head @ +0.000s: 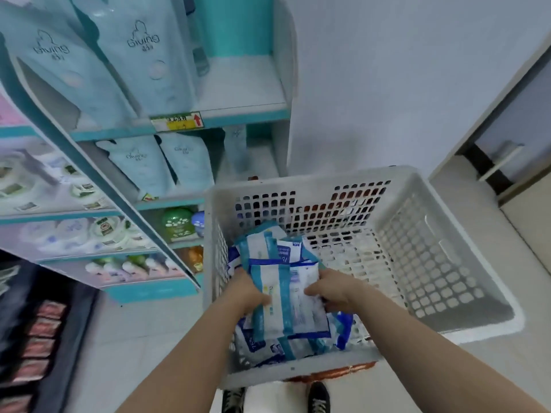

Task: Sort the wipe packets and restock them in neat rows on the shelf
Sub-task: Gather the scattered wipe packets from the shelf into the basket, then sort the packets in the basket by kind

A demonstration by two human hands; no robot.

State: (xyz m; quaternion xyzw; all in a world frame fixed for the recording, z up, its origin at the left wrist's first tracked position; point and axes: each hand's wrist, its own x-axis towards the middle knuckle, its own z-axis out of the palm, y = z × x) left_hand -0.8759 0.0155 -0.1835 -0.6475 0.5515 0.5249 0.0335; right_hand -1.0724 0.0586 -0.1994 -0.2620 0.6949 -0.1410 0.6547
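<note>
A white perforated basket (441, 263) sits in front of me with several white-and-blue wipe packets (268, 248) piled in its left half. Both my hands are inside it, gripping a stack of wipe packets (290, 299) from either side. My left hand (250, 290) holds the stack's left edge, fingers curled under it. My right hand (331, 289) clasps the right edge with the thumb on top. More packets lie under and behind the held stack. The white and teal shelf (247, 87) stands to the upper left, its top right bay bare.
Large pale blue bags (143, 55) fill the upper shelves, with smaller goods on the rows below. A dark rack of pink packs (38, 338) is at lower left. The basket rests on something red-brown (337, 372). My shoes (319, 396) show below. A doorway (507, 144) is at right.
</note>
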